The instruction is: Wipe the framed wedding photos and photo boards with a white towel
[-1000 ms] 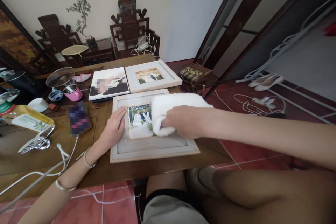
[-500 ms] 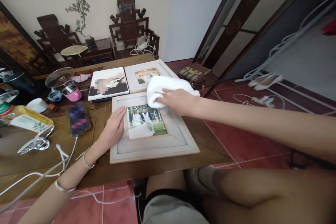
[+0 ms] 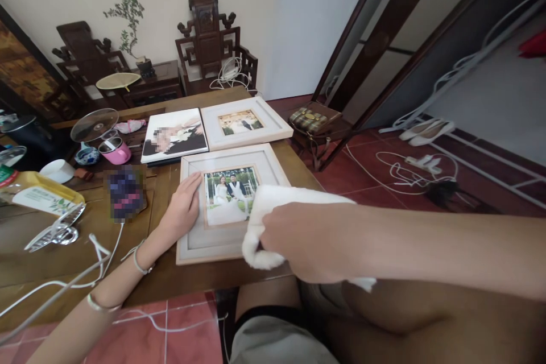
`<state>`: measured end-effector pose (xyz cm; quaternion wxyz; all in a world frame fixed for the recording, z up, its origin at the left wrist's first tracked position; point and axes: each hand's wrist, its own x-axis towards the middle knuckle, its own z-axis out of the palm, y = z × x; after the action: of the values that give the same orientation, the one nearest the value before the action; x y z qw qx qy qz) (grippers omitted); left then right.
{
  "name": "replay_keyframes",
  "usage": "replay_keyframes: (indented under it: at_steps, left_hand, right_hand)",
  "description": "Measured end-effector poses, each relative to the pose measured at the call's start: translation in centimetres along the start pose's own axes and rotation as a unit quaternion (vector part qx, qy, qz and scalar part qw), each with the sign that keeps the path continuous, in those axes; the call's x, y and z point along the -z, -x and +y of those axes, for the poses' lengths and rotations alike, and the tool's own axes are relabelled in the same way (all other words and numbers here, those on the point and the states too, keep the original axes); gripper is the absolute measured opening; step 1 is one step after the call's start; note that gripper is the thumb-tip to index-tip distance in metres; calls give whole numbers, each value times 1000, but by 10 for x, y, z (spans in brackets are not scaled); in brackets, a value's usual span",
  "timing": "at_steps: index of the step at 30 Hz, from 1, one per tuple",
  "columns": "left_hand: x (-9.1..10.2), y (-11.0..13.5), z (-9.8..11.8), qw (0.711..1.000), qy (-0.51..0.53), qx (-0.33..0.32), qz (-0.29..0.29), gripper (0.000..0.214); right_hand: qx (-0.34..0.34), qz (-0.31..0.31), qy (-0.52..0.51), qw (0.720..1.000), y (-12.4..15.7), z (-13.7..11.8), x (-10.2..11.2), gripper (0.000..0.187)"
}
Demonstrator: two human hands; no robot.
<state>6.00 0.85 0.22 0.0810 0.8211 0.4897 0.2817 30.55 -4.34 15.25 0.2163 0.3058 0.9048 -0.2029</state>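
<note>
A whitish picture frame [image 3: 230,243] lies on the wooden table with a photo of a couple in it. My left hand [image 3: 181,206] rests on its left border, fingers stretched out along the edge. In my right hand [image 3: 307,239] is a folded white towel [image 3: 264,210], held over the frame's lower right corner. The towel and hand hide that corner and part of the photo's right side. Behind lie a second whitish picture frame [image 3: 273,125] and a white-edged photo album [image 3: 194,145].
Left on the table [image 3: 160,182] are a blurred-out phone [image 3: 125,193] on a white cable, a clear hair claw [image 3: 60,233], a bottle of yellow liquid [image 3: 46,190] and a pink mug [image 3: 117,152]. A wooden chair [image 3: 379,40] holding a plaid bag [image 3: 309,119] stands right.
My right hand has moved the towel from the frame's upper right side down to its lower right corner, toward me. My left hand has stayed on the left border.
</note>
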Motion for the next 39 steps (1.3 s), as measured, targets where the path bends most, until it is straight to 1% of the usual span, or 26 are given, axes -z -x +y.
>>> replay_keyframes:
  at_steps: [2,3,4,6,9,11,13,15,18,21,22,23,25,27,28,30,32,33,35,37,39]
  left_hand:
    - [-2,0,0,1000,3,-1,1,46]
    - [-2,0,0,1000,5,-1,1,47]
    - [-2,0,0,1000,8,-1,0,48]
    - [-2,0,0,1000,12,4,-2,49]
    - [-1,-1,0,1000,18,12,-11,48]
    - [1,-1,0,1000,19,11,-15,48]
    - [3,-1,0,1000,17,3,-11,48]
    - [6,1,-1,1000,15,-5,-2,49]
    - [10,7,-8,1000,16,-8,4,49]
    - [11,13,-15,1000,13,-11,9,48]
    - [10,14,-17,1000,12,-14,12,48]
    - [10,14,-18,1000,10,-17,15,47]
    - [8,14,-18,1000,9,-21,18,46]
    - [6,13,-15,1000,9,-15,17,44]
    - [5,11,-14,1000,10,-8,17,44]
    - [4,9,-10,1000,16,6,23,46]
    - [4,7,-8,999,30,11,37,50]
    - [4,6,-8,998,39,11,46,52]
    - [4,6,-9,996,58,14,67,56]
    - [7,7,-10,993,79,22,83,61]
    - [13,8,-9,989,106,40,93,65]
  right_hand:
    - [11,-43,55,997,-4,-8,-2,16]
    - [21,-50,81,995,-8,-13,-4,15]
    - [34,-43,95,994,-14,-17,-7,15]
    - [71,3,96,993,-30,-22,-16,15]
    - [127,75,101,984,-50,-24,-31,13]
    - [143,89,109,980,-53,-24,-33,13]
    - [129,65,110,983,-46,-25,-25,15]
    - [99,14,112,989,-33,-27,-9,16]
    - [29,-50,108,992,-20,-27,15,16]
    - [-51,-75,79,993,-22,-17,26,21]
    - [-74,-67,70,993,-26,-11,26,24]
    - [-92,-43,68,992,-31,-3,26,27]
    - [-119,39,86,988,-45,14,23,34]
    - [-132,134,123,974,-61,31,20,41]
    - [-132,171,145,966,-71,39,19,45]
    - [-124,210,185,952,-90,52,16,53]
    - [-108,213,209,948,-109,55,12,57]
    - [-98,202,213,951,-117,53,9,56]
    - [-71,171,209,960,-128,39,4,53]
    - [-46,151,189,969,-131,15,-2,48]
    - [-30,135,160,977,-124,-12,-6,42]
